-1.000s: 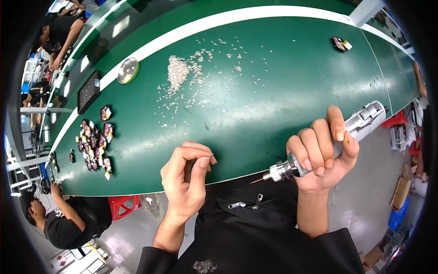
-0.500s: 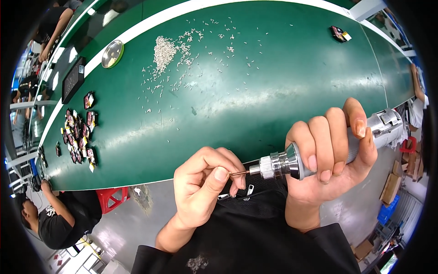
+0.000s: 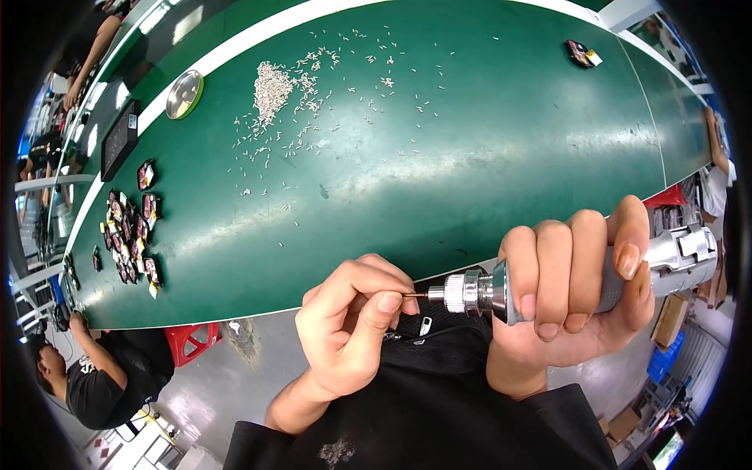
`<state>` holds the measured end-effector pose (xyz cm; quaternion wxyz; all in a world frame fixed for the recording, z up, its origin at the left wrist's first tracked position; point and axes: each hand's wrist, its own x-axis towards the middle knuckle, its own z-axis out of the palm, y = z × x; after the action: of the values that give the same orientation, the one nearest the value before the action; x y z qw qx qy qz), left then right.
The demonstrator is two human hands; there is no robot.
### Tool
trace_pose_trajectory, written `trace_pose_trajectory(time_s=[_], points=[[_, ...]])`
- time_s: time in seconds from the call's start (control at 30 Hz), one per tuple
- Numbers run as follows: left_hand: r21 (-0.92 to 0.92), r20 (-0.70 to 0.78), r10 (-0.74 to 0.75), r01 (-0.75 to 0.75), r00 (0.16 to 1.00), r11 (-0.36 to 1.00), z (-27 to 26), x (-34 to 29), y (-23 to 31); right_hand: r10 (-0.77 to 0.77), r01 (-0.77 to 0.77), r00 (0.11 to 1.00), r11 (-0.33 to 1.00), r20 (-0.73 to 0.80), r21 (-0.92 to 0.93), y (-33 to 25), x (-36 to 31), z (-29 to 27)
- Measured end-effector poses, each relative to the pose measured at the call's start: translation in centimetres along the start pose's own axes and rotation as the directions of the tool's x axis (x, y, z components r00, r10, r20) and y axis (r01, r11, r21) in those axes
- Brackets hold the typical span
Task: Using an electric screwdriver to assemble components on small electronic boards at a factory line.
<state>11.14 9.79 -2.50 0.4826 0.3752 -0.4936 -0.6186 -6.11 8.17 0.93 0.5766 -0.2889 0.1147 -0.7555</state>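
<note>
My right hand [image 3: 576, 286] is wrapped round the barrel of a silver electric screwdriver [image 3: 680, 262], held level in front of my body with its nose to the left. A thin dark bit [image 3: 417, 295] sticks out of the ribbed metal collar. Its tip end sits between the thumb and forefinger of my left hand [image 3: 345, 321], which is pinched closed. Whether anything tiny is at the tip too, the fingers hide. Both hands are at the near edge of the green table [image 3: 470, 172].
Small silvery screw-like pieces lie in a heap [image 3: 272, 90] and scattered. A round dish [image 3: 185, 94], a black tray [image 3: 120, 141] and a cluster of small dark parts with yellow tabs [image 3: 129, 235] are at left. One similar part [image 3: 581, 54] is far right. A person [image 3: 102, 368] sits left.
The right hand and the screwdriver have shifted slightly down, and the tool's rear end has swung lower and to the right. My left hand keeps its pinch on the bit.
</note>
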Motion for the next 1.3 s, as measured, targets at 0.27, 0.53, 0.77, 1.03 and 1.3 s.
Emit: trace_pose_trajectory(time_s=[0.27, 0.53, 0.77, 1.03, 1.3], points=[[0.163, 0.065, 0.072, -0.082, 0.995, 0.983, 0.1, 1.0, -0.4, -0.022, 0.027, 0.998, 0.996, -0.051, 0.084, 0.7, 0.1, -1.5], [0.45, 0.02, 0.097, -0.095, 0.995, 0.888, -1.6, 3.6, 1.9, -0.053, 0.082, 0.973, 0.989, -0.225, 0.123, 0.1, 0.1, -2.5], [0.874, 0.05, 0.299, -0.187, 0.953, 0.449, -5.4, 18.3, 4.6, 0.044, 0.021, 0.918, 0.987, -0.394, 0.158, 2.5, -0.9, -4.1], [0.988, 0.081, 0.338, -0.121, 0.937, 0.098, -6.5, 32.5, 1.6, 0.145, -0.073, 0.954, 0.962, -0.261, 0.265, 2.4, -1.1, -5.3], [0.993, 0.017, 0.266, 0.016, 0.964, -0.121, -5.3, 38.1, 0.1, 0.19, -0.123, 0.956, 0.952, -0.224, 0.28, 2.5, -1.1, -5.7]])
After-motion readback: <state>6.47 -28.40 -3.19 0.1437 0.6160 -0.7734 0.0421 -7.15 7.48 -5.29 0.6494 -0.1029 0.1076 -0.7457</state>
